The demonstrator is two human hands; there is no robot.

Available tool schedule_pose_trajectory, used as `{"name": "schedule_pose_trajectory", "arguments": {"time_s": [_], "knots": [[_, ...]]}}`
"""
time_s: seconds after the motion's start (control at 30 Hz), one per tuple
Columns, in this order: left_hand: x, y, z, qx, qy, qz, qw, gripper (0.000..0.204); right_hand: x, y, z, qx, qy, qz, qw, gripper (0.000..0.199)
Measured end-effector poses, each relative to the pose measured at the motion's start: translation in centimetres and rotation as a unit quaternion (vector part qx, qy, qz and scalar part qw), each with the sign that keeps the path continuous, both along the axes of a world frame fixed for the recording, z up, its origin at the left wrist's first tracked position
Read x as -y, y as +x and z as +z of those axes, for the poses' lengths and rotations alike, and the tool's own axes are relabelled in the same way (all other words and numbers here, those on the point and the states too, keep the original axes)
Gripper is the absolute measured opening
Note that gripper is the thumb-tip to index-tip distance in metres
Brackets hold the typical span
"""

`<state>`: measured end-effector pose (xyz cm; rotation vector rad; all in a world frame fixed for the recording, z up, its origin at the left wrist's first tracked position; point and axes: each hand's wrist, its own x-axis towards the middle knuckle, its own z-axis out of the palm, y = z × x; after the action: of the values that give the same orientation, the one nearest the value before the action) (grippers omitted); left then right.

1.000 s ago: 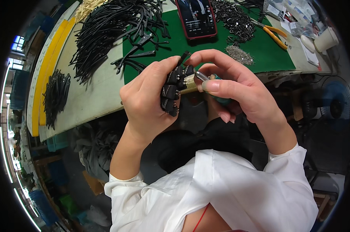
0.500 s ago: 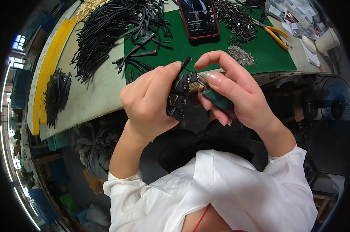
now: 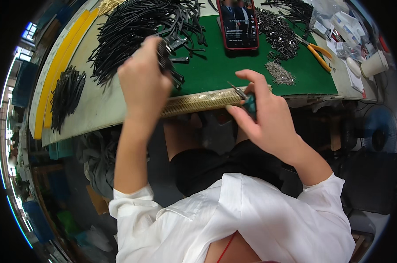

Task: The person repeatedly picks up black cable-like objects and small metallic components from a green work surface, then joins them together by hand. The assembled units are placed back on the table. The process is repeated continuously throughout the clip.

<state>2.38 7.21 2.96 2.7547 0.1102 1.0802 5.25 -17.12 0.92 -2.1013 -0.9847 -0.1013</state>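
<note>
My left hand [image 3: 143, 81] is closed around a bundle of black strips [image 3: 164, 56], smeared by motion, at the near edge of the pile of long black curved strips [image 3: 119, 41] on the table. Most of the bundle is hidden behind my fingers. To the right, my right hand [image 3: 266, 116] holds a teal-handled tool [image 3: 249, 105] with a thin metal shaft that points up and left. Its thumb lies by the handle and the index finger is raised and bent. The tool is over a perforated brass-coloured strip [image 3: 203, 101] along the table's front edge.
A phone [image 3: 239, 26] stands at the back of the green mat [image 3: 216, 70]. Right of it lie a heap of small dark metal parts [image 3: 279, 37], a small pile of silvery bits [image 3: 279, 73] and orange-handled pliers [image 3: 319, 55]. Farther right is a white cup [image 3: 374, 65].
My left hand has moved left and up with the black strips, away from the tool. My right hand has dropped slightly and shifted right, keeping the tool. The brass-coloured strip is now more exposed.
</note>
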Motion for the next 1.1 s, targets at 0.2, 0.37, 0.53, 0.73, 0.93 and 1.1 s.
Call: {"name": "schedule_pose_trajectory", "arguments": {"time_s": [0.2,0.37,0.53,0.73,0.93,1.1], "knots": [[-5.6,5.1,0.0,-0.263,0.002,0.110,0.959,0.034,2.7,0.8,-0.4,-0.085,0.024,-0.024,0.996,0.045],[-6.4,7.8,-2.0,-0.289,0.014,0.031,0.957,0.032,4.1,1.6,-0.5,-0.105,0.004,-0.051,0.993,0.042],[-5.8,8.1,-1.3,-0.281,0.040,-0.027,0.958,0.029,5.4,3.8,-0.4,-0.077,0.003,-0.086,0.993,0.041],[-6.0,6.1,0.8,-0.270,-0.069,-0.107,0.954,0.028,8.2,6.6,0.2,-0.021,-0.143,-0.028,0.989,0.034],[-5.0,3.4,2.7,-0.214,-0.356,-0.198,0.888,0.027,8.4,6.9,1.3,-0.006,-0.248,0.043,0.968,0.029],[-1.8,1.2,2.9,-0.169,-0.484,-0.239,0.824,0.026,8.3,7.1,1.2,0.009,-0.260,0.060,0.964,0.028]]}}
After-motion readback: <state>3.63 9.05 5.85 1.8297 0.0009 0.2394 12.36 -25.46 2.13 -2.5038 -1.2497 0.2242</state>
